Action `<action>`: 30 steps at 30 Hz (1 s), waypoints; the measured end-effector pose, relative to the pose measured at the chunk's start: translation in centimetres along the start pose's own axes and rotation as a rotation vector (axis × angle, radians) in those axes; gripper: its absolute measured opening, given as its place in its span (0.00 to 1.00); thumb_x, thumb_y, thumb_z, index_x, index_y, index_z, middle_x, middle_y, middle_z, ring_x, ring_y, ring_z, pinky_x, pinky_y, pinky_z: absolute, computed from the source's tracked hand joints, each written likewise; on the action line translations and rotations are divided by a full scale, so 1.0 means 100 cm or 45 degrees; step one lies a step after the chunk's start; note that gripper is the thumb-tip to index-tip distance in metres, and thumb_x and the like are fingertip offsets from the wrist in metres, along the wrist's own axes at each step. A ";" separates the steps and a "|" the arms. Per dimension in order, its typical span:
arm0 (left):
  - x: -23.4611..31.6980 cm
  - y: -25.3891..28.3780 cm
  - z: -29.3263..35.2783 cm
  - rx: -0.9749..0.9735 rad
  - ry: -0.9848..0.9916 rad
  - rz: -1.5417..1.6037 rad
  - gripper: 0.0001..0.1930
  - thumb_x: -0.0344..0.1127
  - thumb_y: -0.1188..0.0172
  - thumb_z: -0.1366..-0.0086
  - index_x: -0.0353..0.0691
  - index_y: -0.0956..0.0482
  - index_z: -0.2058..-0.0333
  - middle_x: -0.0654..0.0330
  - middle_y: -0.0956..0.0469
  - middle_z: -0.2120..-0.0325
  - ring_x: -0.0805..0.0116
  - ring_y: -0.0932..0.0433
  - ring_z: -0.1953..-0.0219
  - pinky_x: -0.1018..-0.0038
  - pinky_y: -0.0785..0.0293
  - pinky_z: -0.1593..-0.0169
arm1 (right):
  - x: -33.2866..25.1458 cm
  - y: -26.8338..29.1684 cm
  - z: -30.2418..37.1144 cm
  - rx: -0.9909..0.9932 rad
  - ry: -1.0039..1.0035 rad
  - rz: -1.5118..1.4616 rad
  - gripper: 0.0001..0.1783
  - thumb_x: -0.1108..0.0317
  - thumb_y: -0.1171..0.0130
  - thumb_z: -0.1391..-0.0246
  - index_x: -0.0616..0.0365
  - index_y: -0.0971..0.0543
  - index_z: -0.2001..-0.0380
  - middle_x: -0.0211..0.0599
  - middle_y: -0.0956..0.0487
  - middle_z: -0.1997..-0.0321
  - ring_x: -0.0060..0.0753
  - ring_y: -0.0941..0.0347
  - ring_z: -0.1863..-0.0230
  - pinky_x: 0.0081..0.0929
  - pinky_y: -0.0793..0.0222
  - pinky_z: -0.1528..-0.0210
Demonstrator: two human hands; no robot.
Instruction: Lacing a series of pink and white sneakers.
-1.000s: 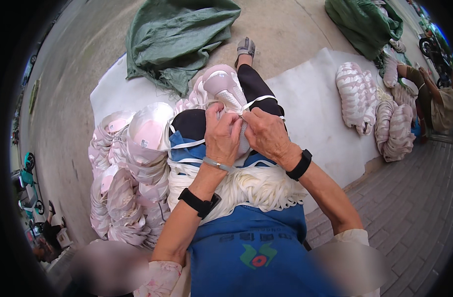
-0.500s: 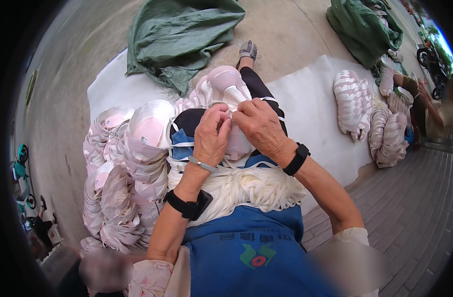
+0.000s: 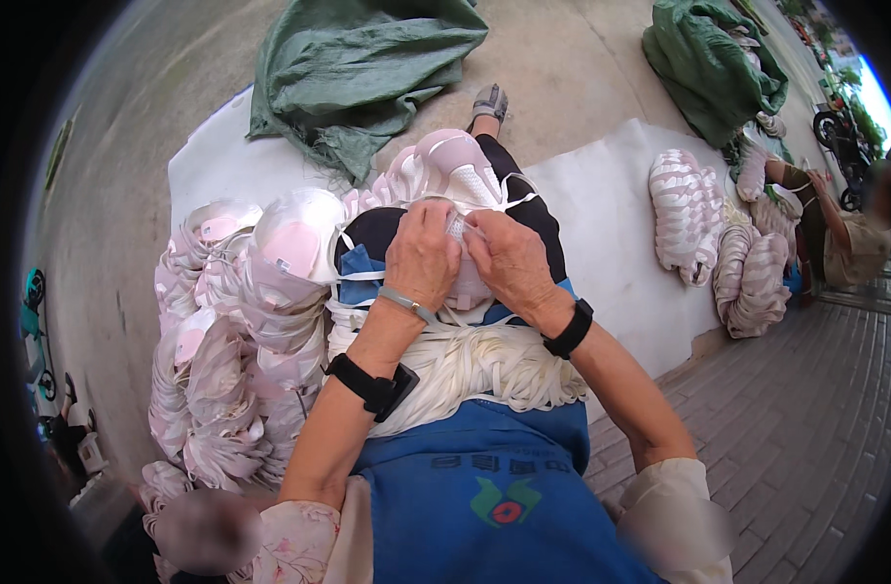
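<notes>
A pale pink and white shoe upper (image 3: 471, 284) lies over my lap, between my hands. My left hand (image 3: 424, 255) is closed, its fingertips pinching the upper near the lacing opening. Closed beside it, my right hand (image 3: 511, 261) pinches a white shoelace at the same opening; the fingertips partly hide the grip. A loose stretch of shoelace (image 3: 520, 198) curves out beyond my right hand. More pink uppers (image 3: 455, 161) are nested in a row just past my hands. A thick bundle of white shoelaces (image 3: 465, 370) rests on my blue apron (image 3: 445, 496).
Stacked pink uppers (image 3: 217, 389) crowd my left side. A green woven sack (image 3: 367, 78) lies ahead on the white sheet (image 3: 611, 224). At the right are bundled uppers (image 3: 686, 219), another green sack (image 3: 713, 73) and a seated person (image 3: 849, 229).
My right fingertips have shifted slightly down and right, while the left knuckles have turned inward over the upper. A stretch of lace now shows beyond my right hand. The view has shifted slightly.
</notes>
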State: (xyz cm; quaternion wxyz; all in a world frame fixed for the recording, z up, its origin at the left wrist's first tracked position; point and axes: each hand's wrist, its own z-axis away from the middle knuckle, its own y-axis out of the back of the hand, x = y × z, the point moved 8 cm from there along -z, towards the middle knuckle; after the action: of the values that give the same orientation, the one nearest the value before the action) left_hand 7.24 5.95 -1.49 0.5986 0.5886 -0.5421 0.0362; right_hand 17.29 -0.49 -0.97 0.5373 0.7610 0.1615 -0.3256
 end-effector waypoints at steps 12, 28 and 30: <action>-0.047 -0.009 -0.016 -0.255 0.135 0.170 0.07 0.26 0.45 0.47 0.35 0.24 0.67 0.47 0.22 0.72 0.48 0.23 0.68 0.60 0.28 0.62 | 0.001 -0.043 -0.012 0.013 0.109 0.427 0.05 0.70 0.47 0.49 0.59 0.27 0.74 0.42 0.25 0.74 0.41 0.21 0.73 0.34 0.26 0.74; -0.062 -0.021 -0.025 -0.417 0.354 0.351 0.08 0.29 0.41 0.48 0.34 0.23 0.68 0.53 0.22 0.76 0.65 0.23 0.73 0.70 0.27 0.65 | -0.009 -0.030 -0.014 0.057 0.127 0.352 0.06 0.71 0.48 0.48 0.64 0.26 0.71 0.47 0.23 0.70 0.43 0.20 0.70 0.31 0.25 0.72; -0.039 -0.009 -0.021 -0.281 0.287 0.208 0.10 0.32 0.38 0.46 0.34 0.24 0.67 0.53 0.22 0.76 0.64 0.23 0.73 0.70 0.27 0.65 | -0.014 -0.031 -0.014 -0.086 0.154 0.421 0.07 0.71 0.48 0.48 0.64 0.25 0.70 0.48 0.23 0.72 0.44 0.20 0.69 0.33 0.24 0.70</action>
State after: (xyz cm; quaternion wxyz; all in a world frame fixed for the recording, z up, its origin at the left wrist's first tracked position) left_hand 7.56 9.56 -4.16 0.7116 0.4655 -0.5183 0.0910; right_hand 14.84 2.12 -1.94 0.5981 0.7770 0.0768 -0.1808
